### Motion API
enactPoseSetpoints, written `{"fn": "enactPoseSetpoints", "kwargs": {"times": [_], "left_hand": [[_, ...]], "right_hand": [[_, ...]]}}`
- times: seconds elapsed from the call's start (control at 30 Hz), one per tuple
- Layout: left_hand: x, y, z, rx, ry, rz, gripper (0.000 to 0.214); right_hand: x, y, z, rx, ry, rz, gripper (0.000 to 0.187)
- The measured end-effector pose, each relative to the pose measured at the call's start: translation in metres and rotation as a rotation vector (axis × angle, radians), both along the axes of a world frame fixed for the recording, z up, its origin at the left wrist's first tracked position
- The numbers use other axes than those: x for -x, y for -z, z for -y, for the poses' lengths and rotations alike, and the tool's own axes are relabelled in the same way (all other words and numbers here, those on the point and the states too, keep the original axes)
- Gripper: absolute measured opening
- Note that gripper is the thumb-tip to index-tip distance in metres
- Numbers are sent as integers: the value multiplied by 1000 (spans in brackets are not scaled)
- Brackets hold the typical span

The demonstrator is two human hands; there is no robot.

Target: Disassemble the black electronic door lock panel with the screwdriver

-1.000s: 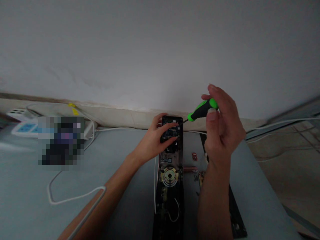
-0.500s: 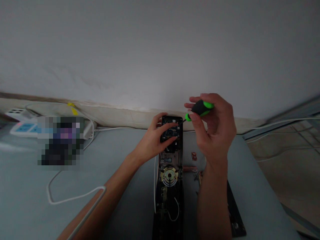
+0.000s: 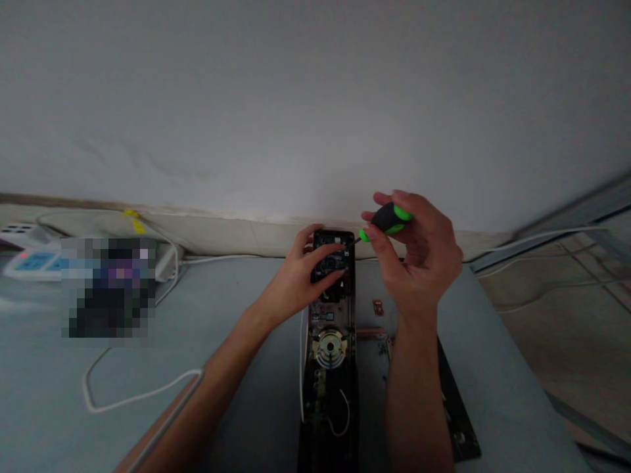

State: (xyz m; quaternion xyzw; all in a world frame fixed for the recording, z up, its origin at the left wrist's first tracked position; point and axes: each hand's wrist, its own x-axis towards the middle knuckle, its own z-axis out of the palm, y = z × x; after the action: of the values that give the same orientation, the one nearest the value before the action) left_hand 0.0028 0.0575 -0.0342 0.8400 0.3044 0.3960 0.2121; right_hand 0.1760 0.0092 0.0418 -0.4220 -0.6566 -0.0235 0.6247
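Observation:
A long black electronic housing [image 3: 351, 368] lies opened on the table, with a circuit board at its far end and a round speaker [image 3: 330, 348] in its middle. My left hand [image 3: 300, 272] grips the far end, its fingers at the left edge and across the circuit board [image 3: 334, 264]. Above the right edge, my right hand [image 3: 419, 256] is closed around the black and green handle of a screwdriver [image 3: 389, 218]. The tilted shaft points down-left to the board's upper right, near my left fingertip. Whether the tip sits in a screw is too small to tell.
Right of the housing lie a small reddish part [image 3: 378, 307], a copper-coloured strip [image 3: 369, 333] and small dark screws [image 3: 382, 349]. A black panel [image 3: 458, 407] is partly behind my right forearm. At left are a power strip [image 3: 29, 266] and white cable [image 3: 133, 397]. A wall rises behind.
The whole view has shifted slightly, so things appear a little further left. My right hand has turned the screwdriver slightly, its fingers changing position on the handle. My left hand keeps its place.

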Motion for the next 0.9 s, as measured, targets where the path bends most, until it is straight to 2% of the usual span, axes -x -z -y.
{"fn": "enactPoseSetpoints", "kwargs": {"times": [0.13, 0.3, 0.4, 0.47, 0.53, 0.7, 0.8, 0.9], "left_hand": [[0, -1, 0, 17, -12, -1, 45], [2, -3, 1, 35, -11, -13, 46], [2, -10, 4, -60, -77, -30, 42], [1, -18, 9, -156, -110, -13, 36], [-1, -27, 16, -202, -58, 4, 31], [-10, -39, 36, -161, 270, -205, 20], [-19, -38, 47, -131, 387, -313, 18], [-28, -33, 57, -103, 479, -346, 18]], "right_hand": [[1, 2, 3, 1, 80, 28, 48], [-2, -6, 9, -194, 40, -82, 47], [-9, -17, 24, -185, 40, -88, 45], [-17, -25, 39, -58, 22, -65, 41], [-28, -32, 55, 151, -7, -23, 34], [-58, -40, 82, 677, -149, 122, 25], [-71, -36, 88, 852, -177, 221, 23], [-78, -29, 87, 931, -212, 272, 19]]}}
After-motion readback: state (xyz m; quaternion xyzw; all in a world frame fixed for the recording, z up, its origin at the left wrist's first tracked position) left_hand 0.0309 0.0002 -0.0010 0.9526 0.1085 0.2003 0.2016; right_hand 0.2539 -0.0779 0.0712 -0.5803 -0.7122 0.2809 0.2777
